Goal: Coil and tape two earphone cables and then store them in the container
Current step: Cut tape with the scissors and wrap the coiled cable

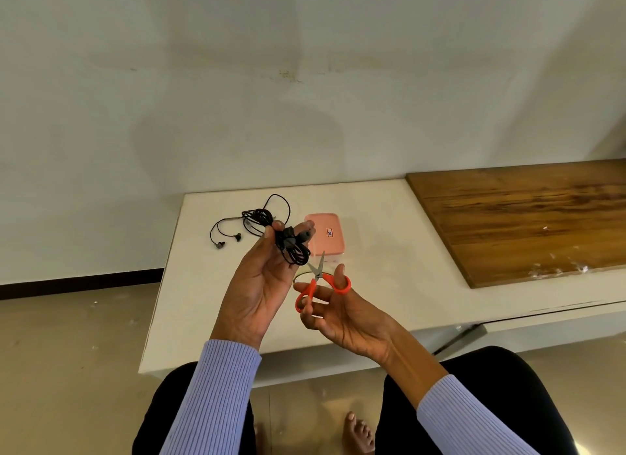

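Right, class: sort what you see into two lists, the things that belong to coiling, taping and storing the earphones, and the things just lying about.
Belongs to the job:
coiled earphones in the left hand
scissors in the right hand
second earphones on the table
pink container

Just lying about:
wooden board
white scraps on it

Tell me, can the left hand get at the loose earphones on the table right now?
Probably not yet. The path to the loose earphones looks free, just beyond the left hand, but that hand already grips a coiled cable. It would need to put that down first.
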